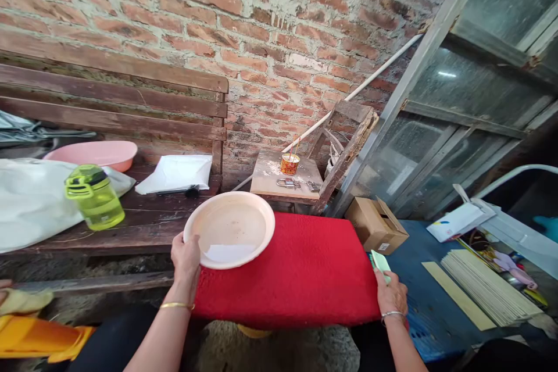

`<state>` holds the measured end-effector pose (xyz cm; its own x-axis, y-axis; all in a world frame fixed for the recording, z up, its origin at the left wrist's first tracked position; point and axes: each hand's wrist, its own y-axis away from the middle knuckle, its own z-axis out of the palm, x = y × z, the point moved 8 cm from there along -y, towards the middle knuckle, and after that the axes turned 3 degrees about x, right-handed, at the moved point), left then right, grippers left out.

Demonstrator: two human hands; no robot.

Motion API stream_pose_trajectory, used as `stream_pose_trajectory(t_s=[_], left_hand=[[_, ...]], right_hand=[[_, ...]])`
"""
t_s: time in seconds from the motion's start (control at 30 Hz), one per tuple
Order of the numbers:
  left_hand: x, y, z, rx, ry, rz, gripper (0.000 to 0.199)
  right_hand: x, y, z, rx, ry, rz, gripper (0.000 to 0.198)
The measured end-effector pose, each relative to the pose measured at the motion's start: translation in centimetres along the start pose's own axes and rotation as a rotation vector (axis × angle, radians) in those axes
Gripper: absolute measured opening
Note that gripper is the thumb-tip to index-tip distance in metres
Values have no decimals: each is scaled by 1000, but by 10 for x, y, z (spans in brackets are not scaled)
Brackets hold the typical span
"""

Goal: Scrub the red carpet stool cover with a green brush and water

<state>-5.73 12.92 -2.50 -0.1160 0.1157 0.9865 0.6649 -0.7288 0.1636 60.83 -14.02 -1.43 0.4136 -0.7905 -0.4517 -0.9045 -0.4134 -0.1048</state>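
Observation:
My left hand [186, 256] is closed on the near left rim of a pale round basin [261, 232]. Shallow liquid seems to lie in the basin, with a white reflection on it. The basin is over the left end of a red cloth-covered surface [314, 267]; whether it rests there I cannot tell. At the right end of the red cloth, my right hand [391, 293] is closed around a pale green brush [381, 261]. A darker green edge, like bristles, shows along the brush's left side. My fingers cover its lower part.
A wooden bench [157, 224] holds a green bottle [100, 203], a pink basin [96, 154] and a white packet [185, 173]. Behind the cloth, a small table [265, 177] bears a red cup and padlocks. At right are a cardboard box [375, 224] and stacked strips [488, 285].

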Motion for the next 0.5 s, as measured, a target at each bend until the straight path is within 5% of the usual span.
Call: stream_pose_trajectory(t_s=[0.33,0.5], left_hand=[[2,0,0,-5,6,1,35],[6,3,-1,-7,11,16,32]], right_hand=[[0,3,-2,25,14,-9,73],[-6,-6,-16,77,-24,-80,60]])
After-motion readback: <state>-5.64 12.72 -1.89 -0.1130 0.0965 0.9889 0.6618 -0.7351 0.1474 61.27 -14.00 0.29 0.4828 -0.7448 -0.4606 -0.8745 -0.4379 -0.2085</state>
